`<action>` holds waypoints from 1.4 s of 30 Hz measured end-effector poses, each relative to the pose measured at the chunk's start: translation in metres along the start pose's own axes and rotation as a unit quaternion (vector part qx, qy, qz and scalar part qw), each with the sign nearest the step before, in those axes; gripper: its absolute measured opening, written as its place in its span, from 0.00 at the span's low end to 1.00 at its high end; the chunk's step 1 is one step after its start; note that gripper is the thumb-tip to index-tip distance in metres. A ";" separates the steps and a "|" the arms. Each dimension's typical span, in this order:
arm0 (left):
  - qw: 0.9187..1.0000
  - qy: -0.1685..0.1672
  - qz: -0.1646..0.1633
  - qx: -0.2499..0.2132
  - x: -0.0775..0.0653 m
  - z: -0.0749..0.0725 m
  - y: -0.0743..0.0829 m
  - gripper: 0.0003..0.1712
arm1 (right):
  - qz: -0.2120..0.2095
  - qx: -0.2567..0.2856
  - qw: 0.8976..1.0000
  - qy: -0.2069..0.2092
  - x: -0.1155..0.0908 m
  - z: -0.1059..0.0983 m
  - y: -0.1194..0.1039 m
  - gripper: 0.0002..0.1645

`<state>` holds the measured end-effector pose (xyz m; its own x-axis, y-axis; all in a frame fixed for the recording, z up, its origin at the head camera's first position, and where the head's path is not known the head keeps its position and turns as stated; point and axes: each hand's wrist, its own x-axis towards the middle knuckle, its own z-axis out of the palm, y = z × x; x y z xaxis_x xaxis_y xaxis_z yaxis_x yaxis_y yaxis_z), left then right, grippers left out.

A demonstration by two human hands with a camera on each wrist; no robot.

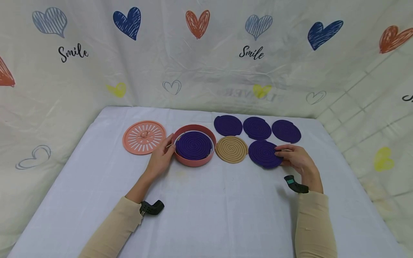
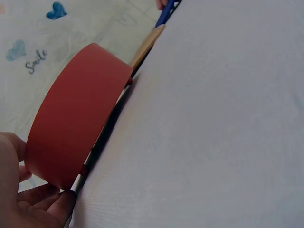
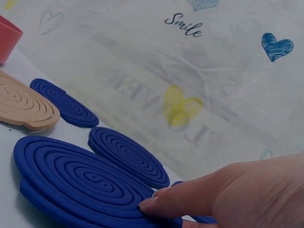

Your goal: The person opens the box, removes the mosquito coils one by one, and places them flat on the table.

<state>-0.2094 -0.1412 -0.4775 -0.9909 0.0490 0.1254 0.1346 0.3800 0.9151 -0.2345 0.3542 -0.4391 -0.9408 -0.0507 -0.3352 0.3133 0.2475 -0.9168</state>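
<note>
My left hand (image 1: pixel 161 156) grips the left side of a round coral-red tin (image 1: pixel 193 163), with the thumb at its rim. In the left wrist view the tin's smooth red side wall (image 2: pixel 78 109) stands between these fingers. A dark purple mosquito coil (image 1: pixel 193 145) lies inside the tin. My right hand (image 1: pixel 298 159) pinches the right edge of another purple mosquito coil (image 1: pixel 264 154), thumb on top. That coil looks bluer and thick-edged in the right wrist view. Between the tin and this coil lies a tan mosquito coil (image 1: pixel 231 149).
Behind, several purple coils lie in a row, among them a left one (image 1: pixel 228 125), a middle one (image 1: pixel 257 128) and a right one (image 1: pixel 286 131). A slotted coral lid (image 1: pixel 144 137) lies left of the tin. The white-clothed table (image 1: pixel 219 215) meets a heart-printed curtain (image 1: pixel 206 64).
</note>
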 end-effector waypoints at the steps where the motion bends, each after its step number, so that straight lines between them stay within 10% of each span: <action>1: 1.000 0.000 -0.001 0.000 0.000 0.000 0.000 0.32 | 0.001 -0.001 1.000 0.000 0.000 0.000 0.000 0.11; 10: 1.000 0.000 -0.005 0.000 0.000 0.000 0.001 0.31 | 0.010 -0.017 1.000 0.010 -0.001 0.001 -0.001 0.17; 19: 1.000 0.002 -0.005 -0.002 0.000 0.000 0.001 0.31 | -0.004 -0.149 0.988 0.036 -0.004 0.008 -0.010 0.32; 42: 1.000 0.000 -0.009 0.007 0.000 0.000 -0.001 0.32 | -0.027 -0.214 0.973 0.076 -0.007 0.010 -0.017 0.26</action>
<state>-0.2098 -0.1415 -0.4788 -0.9932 0.0418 0.1085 0.1162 0.3940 0.9117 -0.2317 0.3402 -0.4234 -0.9731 0.0607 -0.2223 0.2100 0.6310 -0.7468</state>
